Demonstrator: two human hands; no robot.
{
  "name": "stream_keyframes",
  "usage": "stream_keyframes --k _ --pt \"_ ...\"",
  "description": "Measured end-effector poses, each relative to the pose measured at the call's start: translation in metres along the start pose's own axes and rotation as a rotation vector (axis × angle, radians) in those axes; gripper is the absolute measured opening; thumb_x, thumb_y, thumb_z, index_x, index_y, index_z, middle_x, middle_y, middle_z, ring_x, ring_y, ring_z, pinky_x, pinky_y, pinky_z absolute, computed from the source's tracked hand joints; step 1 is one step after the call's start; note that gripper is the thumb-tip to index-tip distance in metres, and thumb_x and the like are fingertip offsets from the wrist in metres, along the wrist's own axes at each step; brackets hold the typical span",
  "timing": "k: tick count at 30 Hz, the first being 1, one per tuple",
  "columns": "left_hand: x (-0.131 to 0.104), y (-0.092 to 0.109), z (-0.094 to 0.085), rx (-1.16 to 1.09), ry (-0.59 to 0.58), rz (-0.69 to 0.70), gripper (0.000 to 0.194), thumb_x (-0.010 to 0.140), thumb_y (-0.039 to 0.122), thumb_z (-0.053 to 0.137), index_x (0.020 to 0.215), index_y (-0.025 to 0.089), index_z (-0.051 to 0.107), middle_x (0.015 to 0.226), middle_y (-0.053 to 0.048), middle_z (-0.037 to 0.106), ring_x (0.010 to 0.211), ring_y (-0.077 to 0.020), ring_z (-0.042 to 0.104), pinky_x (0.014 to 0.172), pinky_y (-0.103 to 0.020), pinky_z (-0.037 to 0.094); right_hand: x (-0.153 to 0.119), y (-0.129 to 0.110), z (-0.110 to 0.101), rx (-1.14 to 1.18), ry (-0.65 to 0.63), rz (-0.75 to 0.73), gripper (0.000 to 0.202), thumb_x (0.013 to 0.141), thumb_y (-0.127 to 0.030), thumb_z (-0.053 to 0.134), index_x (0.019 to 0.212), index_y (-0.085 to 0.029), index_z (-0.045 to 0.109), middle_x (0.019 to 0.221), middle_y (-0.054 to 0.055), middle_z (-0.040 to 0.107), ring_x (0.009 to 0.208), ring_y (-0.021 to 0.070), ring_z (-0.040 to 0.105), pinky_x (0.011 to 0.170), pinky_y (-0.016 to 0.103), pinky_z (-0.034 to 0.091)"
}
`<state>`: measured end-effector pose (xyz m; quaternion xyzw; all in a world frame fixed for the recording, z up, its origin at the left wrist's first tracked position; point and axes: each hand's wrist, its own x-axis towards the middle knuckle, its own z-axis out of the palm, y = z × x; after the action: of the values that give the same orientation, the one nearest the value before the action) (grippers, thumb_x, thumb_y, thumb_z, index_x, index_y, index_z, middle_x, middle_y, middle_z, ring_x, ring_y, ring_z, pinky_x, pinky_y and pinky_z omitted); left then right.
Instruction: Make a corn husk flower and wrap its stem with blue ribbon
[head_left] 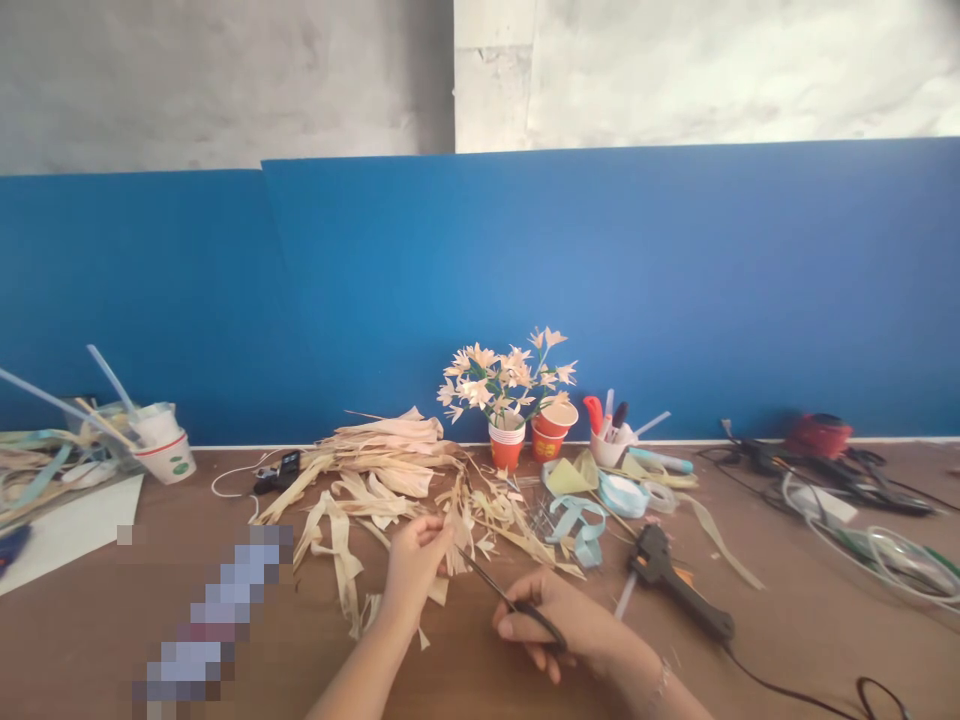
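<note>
one pale husk piece (453, 538), thin, papery, dark slim scissors (491, 583) near

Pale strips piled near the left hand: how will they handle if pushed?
Probably light and floppy: the pale strips look thin, and several lie bent or curled. Pushing one may drag others, since they overlap in a loose heap. They might also tear or split, judging by the ragged ends near the left hand.

The strip (454, 530) in the left hand (412, 562) appears matt and papery. The scissors (489, 581) in the right hand (566, 607) have smooth metal blades.
</note>
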<state>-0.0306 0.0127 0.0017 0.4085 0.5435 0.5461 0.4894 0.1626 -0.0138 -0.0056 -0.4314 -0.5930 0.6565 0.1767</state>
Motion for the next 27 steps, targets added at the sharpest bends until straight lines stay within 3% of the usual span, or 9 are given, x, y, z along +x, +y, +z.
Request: stream_keyframes --k 27 --pt "-0.0008 -0.0007 0.0008 -0.077 -0.106 -0.034 0.019 0.060 0.032 0.069 0.064 0.015 0.060 0.047 0.001 0.062 0.040 -0.0096 0.051 0.041 -0.017 0.038 -0.0022 -0.0014 -0.0012 -0.005 0.004 0.015 0.024 0.069 -0.039 0.068 0.073 -0.016 0.066 0.040 -0.008 0.049 0.029 0.0024 0.039 0.026 0.010 0.022"
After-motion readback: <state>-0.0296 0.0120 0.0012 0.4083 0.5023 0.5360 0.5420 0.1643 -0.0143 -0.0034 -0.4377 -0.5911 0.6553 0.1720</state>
